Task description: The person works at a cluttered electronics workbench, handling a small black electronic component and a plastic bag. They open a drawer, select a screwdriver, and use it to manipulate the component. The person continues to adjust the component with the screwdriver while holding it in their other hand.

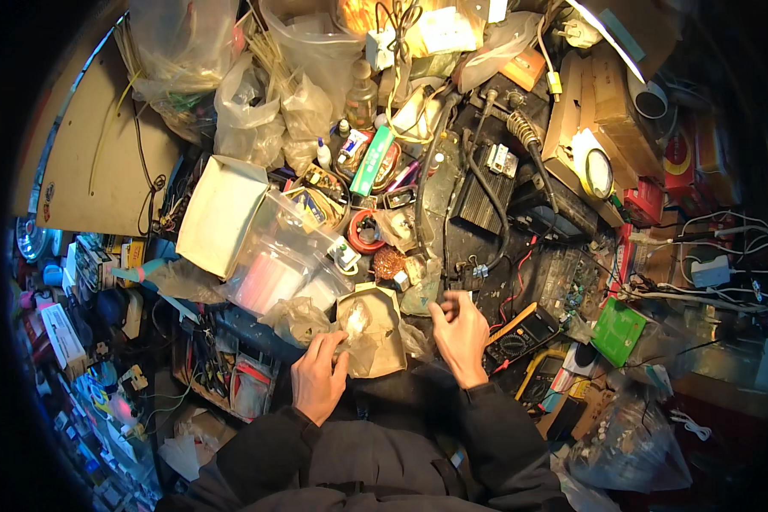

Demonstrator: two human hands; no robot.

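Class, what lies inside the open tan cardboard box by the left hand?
Crumpled clear plastic, brightly glinting, lies inside the tan cardboard box; anything beneath it is covered and cannot be seen.

Warm yellow light is flooding the frame's top centre, bleaching a white object (445, 31), while blue light is tinting the lower left. A clear plastic bag (292, 224) is catching glare left of centre; fisheye distortion is curving straight edges toward a black rim.
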